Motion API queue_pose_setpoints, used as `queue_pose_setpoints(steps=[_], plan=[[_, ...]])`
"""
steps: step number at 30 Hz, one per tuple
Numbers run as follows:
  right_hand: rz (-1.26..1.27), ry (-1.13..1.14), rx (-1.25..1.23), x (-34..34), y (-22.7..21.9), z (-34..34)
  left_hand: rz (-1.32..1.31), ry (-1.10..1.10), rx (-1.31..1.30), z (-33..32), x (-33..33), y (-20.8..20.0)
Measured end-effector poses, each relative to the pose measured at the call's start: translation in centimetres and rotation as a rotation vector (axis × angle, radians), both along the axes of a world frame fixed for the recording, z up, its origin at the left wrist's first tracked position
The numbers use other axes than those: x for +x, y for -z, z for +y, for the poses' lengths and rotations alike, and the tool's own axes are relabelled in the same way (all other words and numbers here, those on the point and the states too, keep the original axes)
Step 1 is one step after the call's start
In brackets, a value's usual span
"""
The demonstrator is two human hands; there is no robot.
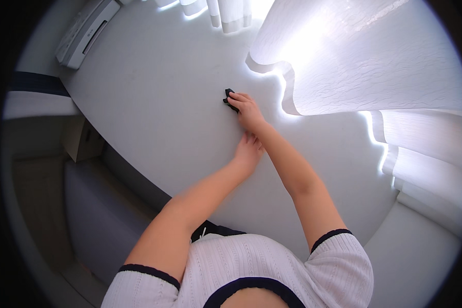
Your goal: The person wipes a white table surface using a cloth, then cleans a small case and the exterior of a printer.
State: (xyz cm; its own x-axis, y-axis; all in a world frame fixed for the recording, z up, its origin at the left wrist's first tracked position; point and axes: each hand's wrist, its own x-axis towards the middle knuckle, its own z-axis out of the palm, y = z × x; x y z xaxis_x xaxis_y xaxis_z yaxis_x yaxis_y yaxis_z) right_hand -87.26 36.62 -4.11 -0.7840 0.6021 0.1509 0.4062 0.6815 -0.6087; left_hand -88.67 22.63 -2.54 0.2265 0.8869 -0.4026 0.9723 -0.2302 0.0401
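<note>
My right hand (249,112) is closed on a small black object (227,96), which sticks out past the fingertips on the left. Its outline is notched, and too little of it shows to tell its kind. Just below, my left hand (248,152) reaches up to the underside of my right wrist, close to it or touching. The left fingers look stretched out, with nothing seen in them, though my right forearm partly covers them. Both hands are over a broad pale grey surface (154,102).
White curtains (364,56) hang along the upper right, with wavy hems near the surface. A white boxy appliance (87,36) is at the upper left. Beyond the surface's left edge are a small cabinet (82,139) and a grey padded piece of furniture (100,210).
</note>
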Motion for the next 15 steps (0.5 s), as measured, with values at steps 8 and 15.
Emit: queue_pose_setpoints(steps=[8, 15], plan=[[0.918, 0.327, -1.453, 1.3, -10.5, -9.3, -0.708, -0.417, 0.059, -16.7, -10.4, -10.6], [1.204, 0.168, -1.735, 0.0, -15.8, -16.6, -1.057, -0.698, 0.332, -20.4, -15.7, -15.5]])
